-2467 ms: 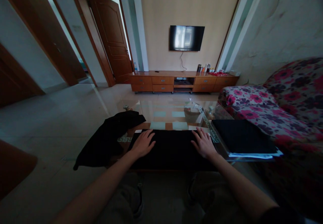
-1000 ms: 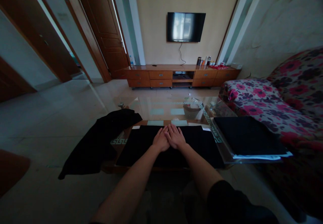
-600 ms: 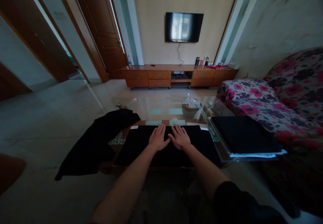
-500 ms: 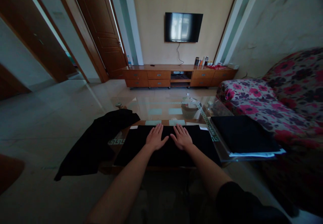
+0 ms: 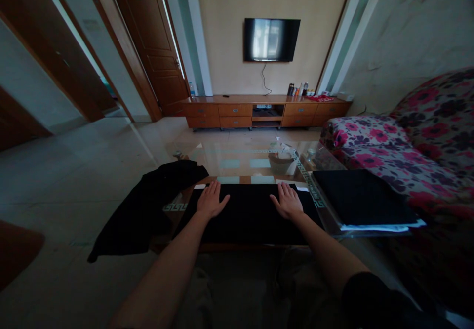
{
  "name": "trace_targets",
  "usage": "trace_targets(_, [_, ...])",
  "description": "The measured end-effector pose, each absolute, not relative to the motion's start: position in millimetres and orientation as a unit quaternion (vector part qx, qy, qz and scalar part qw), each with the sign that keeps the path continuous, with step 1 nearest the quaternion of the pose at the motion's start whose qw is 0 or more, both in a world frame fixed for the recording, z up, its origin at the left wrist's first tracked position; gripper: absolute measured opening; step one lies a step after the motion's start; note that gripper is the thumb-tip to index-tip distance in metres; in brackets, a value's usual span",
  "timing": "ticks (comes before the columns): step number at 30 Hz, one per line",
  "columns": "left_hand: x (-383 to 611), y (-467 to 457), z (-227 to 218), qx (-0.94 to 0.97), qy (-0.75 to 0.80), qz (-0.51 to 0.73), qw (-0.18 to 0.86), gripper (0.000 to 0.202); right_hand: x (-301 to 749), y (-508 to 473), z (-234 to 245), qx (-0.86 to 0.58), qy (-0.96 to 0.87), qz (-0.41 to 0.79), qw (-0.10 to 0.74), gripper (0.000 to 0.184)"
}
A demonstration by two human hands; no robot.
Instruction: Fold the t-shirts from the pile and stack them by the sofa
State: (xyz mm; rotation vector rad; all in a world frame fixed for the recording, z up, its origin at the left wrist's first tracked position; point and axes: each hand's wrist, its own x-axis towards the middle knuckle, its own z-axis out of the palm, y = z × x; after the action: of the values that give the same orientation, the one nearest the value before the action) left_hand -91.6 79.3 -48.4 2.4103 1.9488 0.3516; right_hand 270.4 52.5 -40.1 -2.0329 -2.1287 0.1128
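Observation:
A black folded cloth (image 5: 248, 215) lies spread flat on the glass coffee table (image 5: 237, 151) in front of me; its exact kind is hard to tell in the dim light. My left hand (image 5: 212, 201) rests palm down near its far left part, fingers stretched out. Toward the far right part lies my right hand (image 5: 288, 201), also flat with the thumb apart. White pieces (image 5: 200, 186) peek out at the cloth's far corners. Neither hand grips anything.
Another black cloth (image 5: 140, 215) drapes over the table's left edge. On the right sits a folded black stack (image 5: 365, 195) with white edges below it. A flowered sofa (image 5: 385, 146) stands at the right, a low wooden cabinet (image 5: 237, 111) and television (image 5: 271, 40) beyond.
My hands have slid apart over the black cloth, the left one leftward and the right one rightward. Both stay flat, and the cloth keeps its place.

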Motion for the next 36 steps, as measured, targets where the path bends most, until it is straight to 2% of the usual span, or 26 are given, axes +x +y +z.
trace_targets(10, [-112,83,-53,0.756,0.645,0.108,-0.027,0.085,293,56,-43,-0.701,-0.71,0.01,0.07,0.09])
trace_targets(16, [-118,82,-49,0.718,0.687,0.105,-0.027,0.075,294,61,-47,-0.733,-0.676,0.014,0.076,0.094])
trace_targets(19, [-110,79,-37,0.708,0.688,0.147,-0.065,0.067,291,63,-40,-0.74,-0.669,-0.002,0.076,0.089])
trace_targets(22, [-93,72,-20,0.742,0.637,0.182,-0.1,0.056,280,57,-28,-0.74,-0.663,-0.053,0.097,0.077])
trace_targets(25, [-71,59,-11,0.814,0.55,0.174,-0.076,0.052,259,41,-19,-0.715,-0.686,-0.075,0.114,0.068])
trace_targets(28, [-53,43,-17,0.859,0.491,0.145,-0.015,0.057,239,20,-20,-0.691,-0.716,-0.018,0.097,0.067])
trace_targets(31, [-46,33,-28,0.871,0.477,0.113,0.032,0.063,233,8,-26,-0.672,-0.737,0.029,0.068,0.07])
trace_targets(36, [-39,36,-28,0.861,0.494,0.115,0.034,0.06,241,18,-23,-0.662,-0.747,0.04,0.045,0.069])
